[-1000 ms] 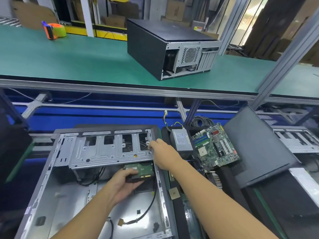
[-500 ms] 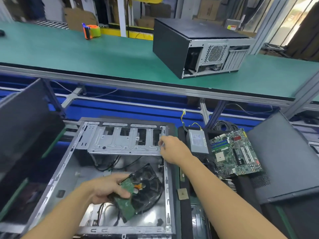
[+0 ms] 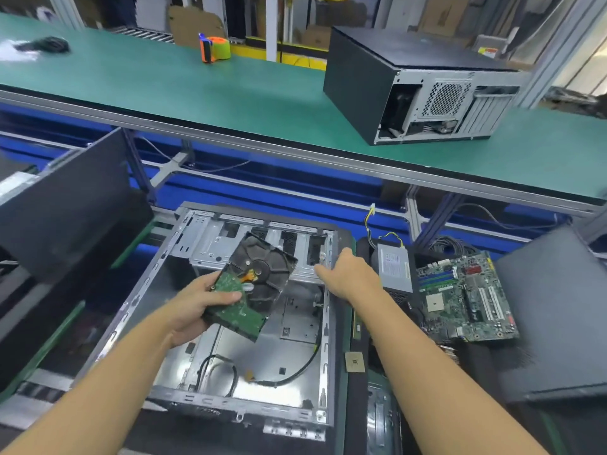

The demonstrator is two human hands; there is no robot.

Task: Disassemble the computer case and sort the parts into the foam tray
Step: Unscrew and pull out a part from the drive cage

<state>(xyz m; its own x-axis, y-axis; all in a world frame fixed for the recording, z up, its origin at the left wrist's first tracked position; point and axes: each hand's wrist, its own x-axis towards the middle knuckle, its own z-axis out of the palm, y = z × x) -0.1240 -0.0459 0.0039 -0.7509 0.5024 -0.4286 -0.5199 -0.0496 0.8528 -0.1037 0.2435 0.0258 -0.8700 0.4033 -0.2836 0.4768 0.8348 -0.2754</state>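
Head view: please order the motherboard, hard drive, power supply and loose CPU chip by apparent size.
1. motherboard and hard drive: they look alike; the drive is held nearer the camera, so unranked.
2. power supply
3. CPU chip

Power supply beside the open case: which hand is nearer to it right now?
Right. The right hand is on the case's right rim, just left of the power supply; the left hand holds the hard drive over the case's interior, farther left.
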